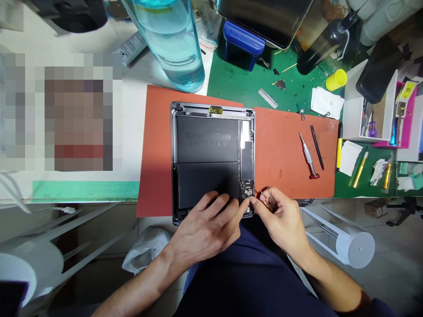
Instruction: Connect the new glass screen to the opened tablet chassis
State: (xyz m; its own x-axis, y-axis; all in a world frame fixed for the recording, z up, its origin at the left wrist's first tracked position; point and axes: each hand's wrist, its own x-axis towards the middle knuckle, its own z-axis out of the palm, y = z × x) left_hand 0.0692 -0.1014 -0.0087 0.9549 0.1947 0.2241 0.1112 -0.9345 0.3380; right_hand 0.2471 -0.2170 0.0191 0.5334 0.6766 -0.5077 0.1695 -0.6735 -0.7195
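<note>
While working over the orange mat [153, 154], having the tablet body [213, 163] lying open on it, apparently past opening, already baring 2 black battery cells [208, 140], but not yet bearing a front cover. Spreading the left hand [211, 226] across the lower cell, reaching with bent fingers towards the exposed circuit board [246, 189]; being unable to tell whether pinching anything there. Meeting at the board's lower end with the right hand [277, 215], clamping a slim metal tool [268, 192] in curled fingers. Farther right, leaving a screwdriver [307, 154] lying unused on a 2nd mat [280, 149].

No legible text, even on battery [207, 141]
</note>
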